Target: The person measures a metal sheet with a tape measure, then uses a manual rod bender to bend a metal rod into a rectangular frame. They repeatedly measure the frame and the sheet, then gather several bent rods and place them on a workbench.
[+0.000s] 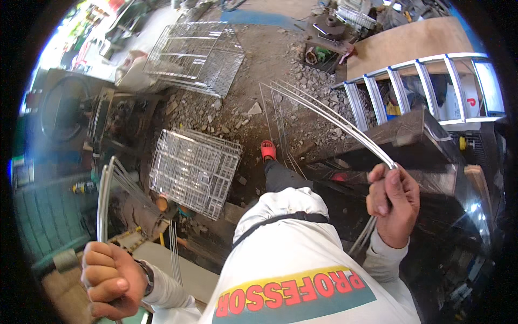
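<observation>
My left hand [110, 281], low at the left with a dark watch on its wrist, is closed around a bundle of bent metal rods [102, 202]. They rise from the fist, bend at the top and run back down toward the floor. At the right, my right hand [394, 201] is closed around another bundle of bent metal rods [345, 125]. These reach up and left from the thumb, and shorter ends show below the hand. Between the hands, a stack of shiny wire grids [194, 171] lies low on the ground.
A wire rack [194, 56] sits farther off on rubble-strewn ground. An aluminium ladder [399, 89] lies before a plywood board [413, 46] at upper right. Dark machinery [116, 116] stands at left. A dark metal block [399, 140] is near my right hand. My red shoe [268, 150] shows in the middle.
</observation>
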The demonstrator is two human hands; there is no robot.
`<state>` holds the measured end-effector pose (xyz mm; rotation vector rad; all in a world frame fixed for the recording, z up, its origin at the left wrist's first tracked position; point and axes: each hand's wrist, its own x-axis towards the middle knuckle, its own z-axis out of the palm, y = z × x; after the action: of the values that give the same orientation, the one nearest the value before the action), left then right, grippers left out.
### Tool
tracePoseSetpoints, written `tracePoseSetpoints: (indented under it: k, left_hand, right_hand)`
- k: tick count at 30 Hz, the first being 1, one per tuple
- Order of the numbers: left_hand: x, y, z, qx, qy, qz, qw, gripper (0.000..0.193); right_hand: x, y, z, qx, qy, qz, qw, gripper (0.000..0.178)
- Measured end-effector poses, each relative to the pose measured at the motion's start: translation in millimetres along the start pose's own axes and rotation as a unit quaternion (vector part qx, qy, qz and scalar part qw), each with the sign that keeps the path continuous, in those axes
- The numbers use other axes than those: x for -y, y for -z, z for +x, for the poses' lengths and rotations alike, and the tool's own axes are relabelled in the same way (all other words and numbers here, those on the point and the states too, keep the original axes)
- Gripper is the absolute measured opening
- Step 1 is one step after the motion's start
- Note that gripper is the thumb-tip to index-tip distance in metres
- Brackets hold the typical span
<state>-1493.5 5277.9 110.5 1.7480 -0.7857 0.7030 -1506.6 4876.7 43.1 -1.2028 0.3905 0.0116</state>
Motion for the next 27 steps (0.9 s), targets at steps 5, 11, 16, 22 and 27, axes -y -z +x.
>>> tracePoseSetpoints:
  k: [5,11,16,22,27]
  left_hand:
    - [124,-24,103,-0.054,-0.054,-0.068,0.995,0.048]
    - [253,-61,223,-0.064,-0.034,-0.152,0.986,0.056]
    - [401,-89,305,-0.077,-0.017,-0.21,0.975,0.062]
    - [575,-120,418,-0.123,-0.023,-0.197,0.972,0.062]
    - [709,-155,544,-0.098,-0.007,-0.18,0.979,0.069]
  right_hand:
    - [11,-39,103,-0.011,0.022,-0.026,0.999,0.038]
    - [30,-82,207,-0.063,0.017,-0.049,0.997,0.044]
    - [53,-131,345,-0.096,0.006,-0.058,0.994,0.037]
    - [109,-170,529,-0.13,-0.034,-0.063,0.989,0.036]
    - [183,-211,670,-0.191,-0.017,-0.07,0.979,0.035]
